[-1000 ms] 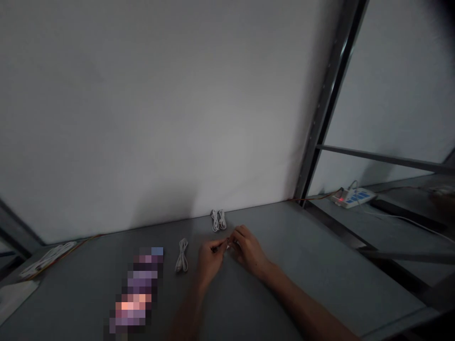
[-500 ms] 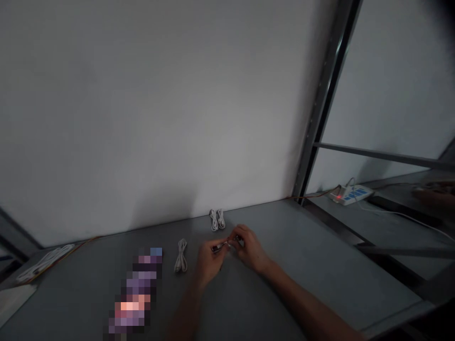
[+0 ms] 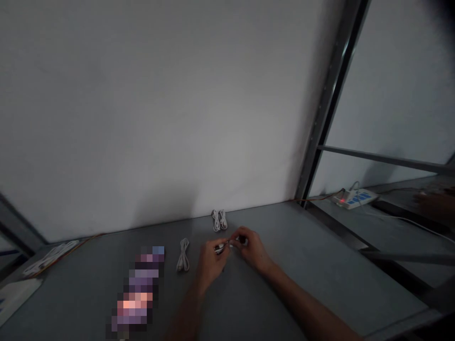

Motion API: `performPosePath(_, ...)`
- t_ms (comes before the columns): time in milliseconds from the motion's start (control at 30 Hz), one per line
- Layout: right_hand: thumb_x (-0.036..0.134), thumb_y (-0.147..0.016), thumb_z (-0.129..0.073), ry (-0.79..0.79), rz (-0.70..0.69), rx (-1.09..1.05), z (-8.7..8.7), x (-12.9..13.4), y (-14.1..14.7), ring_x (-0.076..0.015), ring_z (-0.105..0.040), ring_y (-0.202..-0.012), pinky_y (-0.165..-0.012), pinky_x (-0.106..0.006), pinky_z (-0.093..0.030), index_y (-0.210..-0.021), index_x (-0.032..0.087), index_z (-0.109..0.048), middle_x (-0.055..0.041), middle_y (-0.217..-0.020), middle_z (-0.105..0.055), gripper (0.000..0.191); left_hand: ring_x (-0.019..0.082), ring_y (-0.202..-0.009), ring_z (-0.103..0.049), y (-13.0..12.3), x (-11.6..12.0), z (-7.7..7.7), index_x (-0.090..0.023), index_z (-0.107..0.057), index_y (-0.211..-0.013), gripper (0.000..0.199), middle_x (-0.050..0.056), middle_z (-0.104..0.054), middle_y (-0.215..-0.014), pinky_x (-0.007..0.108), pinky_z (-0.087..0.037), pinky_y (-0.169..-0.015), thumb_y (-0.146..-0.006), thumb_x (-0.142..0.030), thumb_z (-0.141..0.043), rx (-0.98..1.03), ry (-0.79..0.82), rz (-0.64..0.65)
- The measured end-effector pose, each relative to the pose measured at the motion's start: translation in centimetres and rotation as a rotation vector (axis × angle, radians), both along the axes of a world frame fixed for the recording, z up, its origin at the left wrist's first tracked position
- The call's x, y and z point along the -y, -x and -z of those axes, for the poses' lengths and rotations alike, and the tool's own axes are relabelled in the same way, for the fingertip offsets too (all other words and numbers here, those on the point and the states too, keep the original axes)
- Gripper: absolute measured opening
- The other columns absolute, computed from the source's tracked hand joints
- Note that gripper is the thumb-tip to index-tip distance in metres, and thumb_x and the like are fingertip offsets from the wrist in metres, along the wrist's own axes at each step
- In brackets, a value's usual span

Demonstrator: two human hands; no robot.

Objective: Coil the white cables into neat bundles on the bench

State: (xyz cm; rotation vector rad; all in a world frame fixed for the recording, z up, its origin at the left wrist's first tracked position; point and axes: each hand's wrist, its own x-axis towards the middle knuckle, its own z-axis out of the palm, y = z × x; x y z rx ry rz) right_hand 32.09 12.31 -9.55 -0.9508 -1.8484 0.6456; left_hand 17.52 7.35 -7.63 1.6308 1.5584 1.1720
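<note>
- Small plug (image 3: 221, 247) with a thin white lead: it sits above the desk (image 3: 320, 279) between the two hands, dark and pale in colour, too small to make out in detail.
- The left hand (image 3: 210, 265) is closed, its fingertips pinching the plug.
- The right hand (image 3: 251, 248) is curled, its fingertips gripping the other side of the plug or its lead, close against the left hand.
- Two white cable coils (image 3: 219, 220) lie side by side near the wall (image 3: 142, 118), just beyond the hands.
- A single white coil (image 3: 183, 255) lies left of the left hand.
- A pixelated item (image 3: 137, 293) lies further left; what it is cannot be told.
- A white cable bundle (image 3: 51, 258) lies at the far left of the desk, beside an orange wire (image 3: 67, 251).
- A power strip (image 3: 353, 199) with a red light sits on a lower surface to the right, beyond a metal frame (image 3: 332, 94).
- Another person's hand (image 3: 435, 204) shows at the right edge, well apart.
</note>
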Motion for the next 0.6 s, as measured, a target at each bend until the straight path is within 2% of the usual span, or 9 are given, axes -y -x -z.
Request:
performPosePath(200,0.019,-0.080,-0.064,-0.015,-0.048,-0.066,-0.07,0.18,0.02,-0.0127,-0.053,-0.060,-0.058,-0.023,-0.043,-0.083,0.018,-0.071,-0.0033,-0.076,-0.064,0.008,0.008,-0.039,-0.048,0.16,0.13,-0.50,-0.012,-0.074,-0.089,0.031,0.003,-0.067,-0.061,0.019,-0.035,-0.042,-0.081,-0.033,-0.053,-0.019,0.021,0.039)
performPosePath(433,0.023,-0.084,-0.063,-0.048,-0.098,-0.072,-0.41,0.25,-0.07,-0.0124,-0.054,-0.059,-0.057,-0.024,-0.043,-0.077,0.019,-0.073,-0.0048,-0.078,-0.064,0.013,0.009,-0.037,-0.046,0.04,0.01,-0.51,-0.012,-0.073,-0.084,0.030,0.000,-0.059,-0.053,0.019,-0.033,-0.038,-0.081,-0.035,-0.053,0.003,0.053,0.046)
performPosePath(600,0.018,-0.086,-0.060,-0.087,-0.146,-0.011,-0.49,0.21,-0.39,-0.0115,-0.055,-0.060,-0.060,-0.023,-0.045,-0.078,0.018,-0.071,-0.0035,-0.081,-0.063,0.014,0.009,-0.042,-0.047,0.11,0.03,-0.33,-0.013,-0.072,-0.076,0.032,0.000,-0.057,-0.053,0.018,-0.035,-0.039,-0.080,-0.039,-0.054,0.031,0.046,0.091)
